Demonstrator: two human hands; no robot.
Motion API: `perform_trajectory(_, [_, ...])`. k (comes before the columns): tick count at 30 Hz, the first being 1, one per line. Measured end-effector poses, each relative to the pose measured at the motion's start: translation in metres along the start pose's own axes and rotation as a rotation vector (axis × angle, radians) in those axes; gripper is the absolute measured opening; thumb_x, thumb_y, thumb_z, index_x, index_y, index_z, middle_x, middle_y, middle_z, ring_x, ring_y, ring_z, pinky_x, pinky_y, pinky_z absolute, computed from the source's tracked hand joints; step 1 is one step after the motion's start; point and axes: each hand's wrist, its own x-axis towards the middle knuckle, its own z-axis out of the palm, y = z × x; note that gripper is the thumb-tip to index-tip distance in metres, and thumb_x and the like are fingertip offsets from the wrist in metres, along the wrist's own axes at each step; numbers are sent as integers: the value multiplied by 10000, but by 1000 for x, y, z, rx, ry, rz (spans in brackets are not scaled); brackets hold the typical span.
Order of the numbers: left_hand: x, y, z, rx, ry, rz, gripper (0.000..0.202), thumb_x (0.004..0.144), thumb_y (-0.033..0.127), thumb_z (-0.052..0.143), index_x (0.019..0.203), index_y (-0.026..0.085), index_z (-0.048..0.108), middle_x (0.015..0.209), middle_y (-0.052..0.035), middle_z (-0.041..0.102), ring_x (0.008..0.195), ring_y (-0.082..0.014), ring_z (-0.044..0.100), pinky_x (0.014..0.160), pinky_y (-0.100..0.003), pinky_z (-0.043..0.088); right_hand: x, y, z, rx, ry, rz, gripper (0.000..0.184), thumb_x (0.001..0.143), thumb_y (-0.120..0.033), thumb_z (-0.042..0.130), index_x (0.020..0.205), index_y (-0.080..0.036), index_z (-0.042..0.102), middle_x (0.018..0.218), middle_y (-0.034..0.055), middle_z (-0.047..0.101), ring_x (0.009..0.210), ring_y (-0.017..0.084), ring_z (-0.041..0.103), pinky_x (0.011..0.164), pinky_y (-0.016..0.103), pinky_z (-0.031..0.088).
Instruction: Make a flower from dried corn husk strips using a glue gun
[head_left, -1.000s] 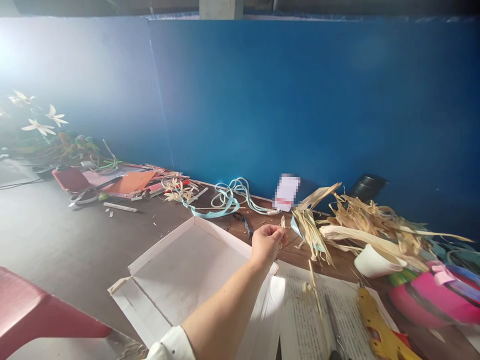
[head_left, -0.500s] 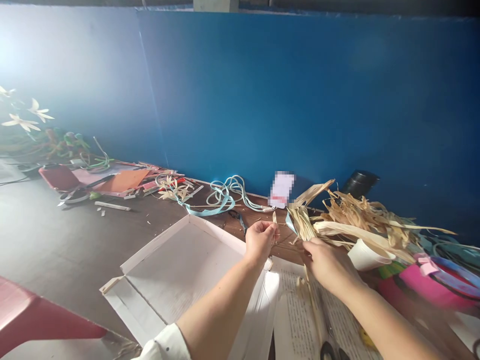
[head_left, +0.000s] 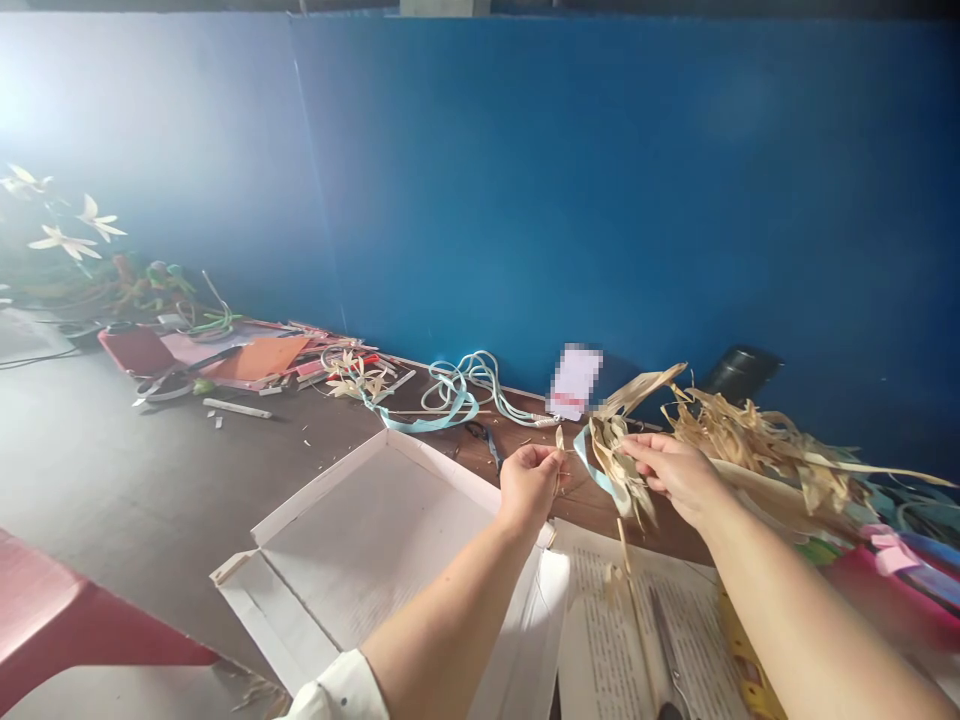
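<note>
Closest to me on the desk (head_left: pixel 270 460), a shallow white box (head_left: pixel 375 540) lies open under my left forearm, just beside some printed pages (head_left: pixel 596 640). On the pages rest a thin stick (head_left: pixel 634 605) and scissors (head_left: pixel 664 630); a yellow tool (head_left: pixel 739 650) shows partly behind my right forearm.

Past the box's far edge, my left hand (head_left: pixel 531 485) pinches a small pale pointed piece (head_left: pixel 559 438) upright between thumb and forefinger. My right hand (head_left: pixel 675 480) has its fingertips drawn together at a bundle of dried husk strips (head_left: pixel 616 465), to the right of that piece; I cannot tell whether they grip a strand. A light blue ribbon (head_left: pixel 592 468) runs along the bundle's left side.

Farther back, to the right, lies a heap of dried husks (head_left: pixel 772 440), with a black cylinder (head_left: pixel 742 374) behind it. Pale blue cord (head_left: pixel 484 370) loops near a white card (head_left: pixel 576 380), before the blue wall (head_left: pixel 570 190).
</note>
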Motion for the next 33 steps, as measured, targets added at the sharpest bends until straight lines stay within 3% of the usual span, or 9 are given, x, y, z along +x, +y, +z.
perform_trajectory(4, [1,-2,-2,35,-5,14,187,665,301,708,671,132,629,581,-6,581,525,-78,523,558,-200,448,-7,-3,-5,190,12,42,158,888,-276,595,943,-129,598,866,14,632,513,37,480,387,152,329])
perform_trajectory(8, [1,-1,-3,35,2,4,225,652,335,724,693,132,636,597,-13,593,529,-84,539,532,-191,429,-6,4,-4,210,97,59,176,888,-297,598,959,-136,601,875,10,630,555,53,522,438,170,406])
perform_trajectory(12, [3,-2,-4,13,30,26,237,646,339,734,698,131,634,635,-21,611,553,-82,552,576,-197,456,7,14,-8,49,251,34,250,909,-348,561,1053,-147,595,938,30,632,689,105,600,587,260,512])
perform_trajectory(15, [5,-1,-5,-2,56,25,216,661,322,720,708,132,629,641,-18,615,539,-75,544,548,-185,432,15,15,-9,-157,280,-24,267,908,-369,555,1068,-161,605,1009,48,639,807,142,624,706,327,530])
perform_trajectory(20, [5,4,-6,-2,103,19,180,678,293,705,711,133,631,634,-11,615,532,-74,543,530,-180,412,16,1,14,-522,173,-167,255,887,-383,578,1024,-176,637,1096,62,632,932,180,611,820,397,497])
perform_trajectory(24, [6,8,-8,-26,142,32,215,655,317,733,714,135,636,649,-8,621,533,-76,545,554,-194,434,12,-18,44,-734,-28,-326,248,900,-375,559,1038,-181,631,1085,56,631,942,181,604,838,405,488])
perform_trajectory(28, [7,9,-8,-39,153,34,237,645,331,744,712,127,642,626,-11,622,523,-79,545,552,-195,435,16,-30,68,-869,-166,-404,283,904,-370,557,1105,-178,605,1122,66,615,966,191,604,841,415,494])
perform_trajectory(33, [9,4,-7,-57,138,30,239,663,342,727,727,129,639,642,-22,634,541,-84,563,554,-191,439,21,-30,82,-920,-255,-419,293,895,-353,578,1127,-174,597,1126,67,615,943,185,616,811,398,515])
